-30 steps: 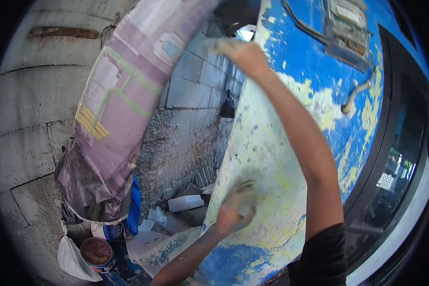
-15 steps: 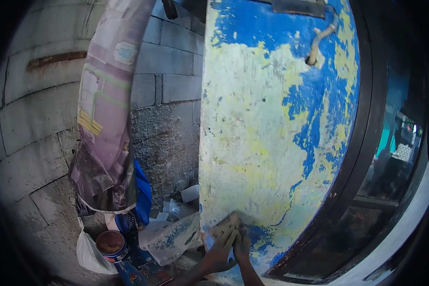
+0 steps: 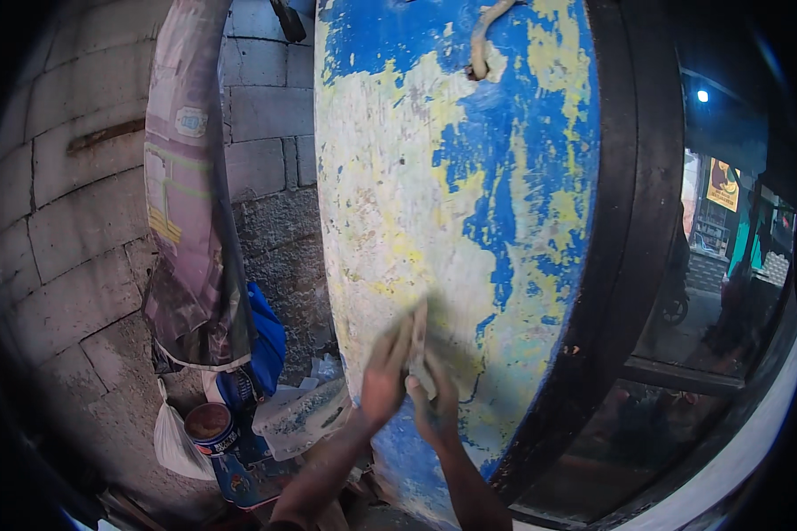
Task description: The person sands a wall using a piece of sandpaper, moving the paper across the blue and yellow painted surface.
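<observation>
While both hands press against the big blue and yellow panel, the left hand lies flat with fingers spread against a small pale sanding sheet; the right hand sits just beside it, fingers curled round the sheet's lower edge, so the sheet is pinned to the panel between them; left of the left hand hangs a grey sack on the block wall; below it stand a paint tin, a white bag and a blue cloth.
</observation>
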